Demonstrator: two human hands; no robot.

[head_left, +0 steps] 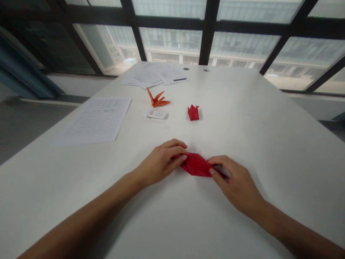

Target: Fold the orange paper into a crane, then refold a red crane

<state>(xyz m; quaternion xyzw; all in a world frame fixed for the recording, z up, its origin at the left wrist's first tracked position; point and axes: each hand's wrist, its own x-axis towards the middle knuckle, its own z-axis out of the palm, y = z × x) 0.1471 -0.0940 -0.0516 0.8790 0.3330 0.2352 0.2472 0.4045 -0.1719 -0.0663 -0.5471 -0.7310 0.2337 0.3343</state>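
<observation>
A folded piece of red origami paper (197,164) is stretched between my two hands, low over the white table. My left hand (165,160) pinches its left end, thumb in front and fingers behind. At the other end, my right hand (235,178) grips the paper between thumb and forefinger. The tips of both ends are partly hidden by my fingers. Beyond my hands stands a small red folded paper bird (193,113). Farther left sits an orange paper crane (157,99) with its points spread.
A small white tube (156,114) lies just in front of the orange crane. On the left of the white table (258,118) rests a written sheet (97,120). More papers (151,75) overlap at the far edge, before dark-framed windows.
</observation>
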